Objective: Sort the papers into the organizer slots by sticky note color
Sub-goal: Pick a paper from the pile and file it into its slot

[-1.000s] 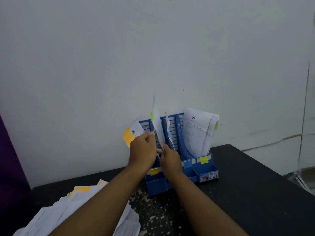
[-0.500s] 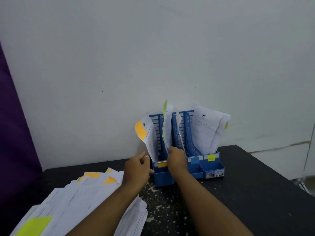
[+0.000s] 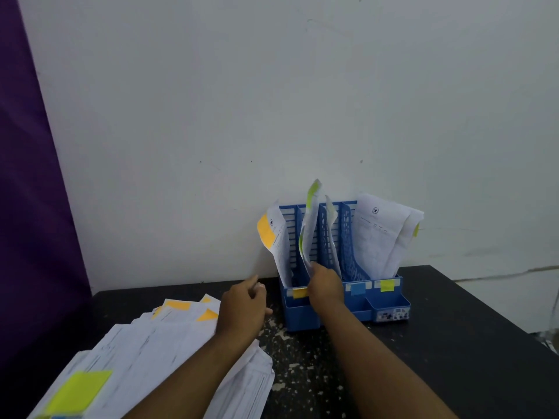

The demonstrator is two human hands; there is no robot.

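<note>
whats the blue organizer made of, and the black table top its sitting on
Organizer: looks like moulded plastic, smooth blue with a slight sheen; the slotted lattice dividers and front trays suggest it. Table: dark matte top, perhaps painted or laminated board; pale chipped flecks in front of the organizer show a worn coating.

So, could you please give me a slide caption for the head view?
Right hand holds green-tagged paper in the blue organizer; left hand empty nearby.

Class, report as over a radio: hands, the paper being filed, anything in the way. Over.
Left hand open, empty. Right hand grips green-note paper, lower end in blue organizer. Nothing in the way. Unsorted pile at left.
</note>
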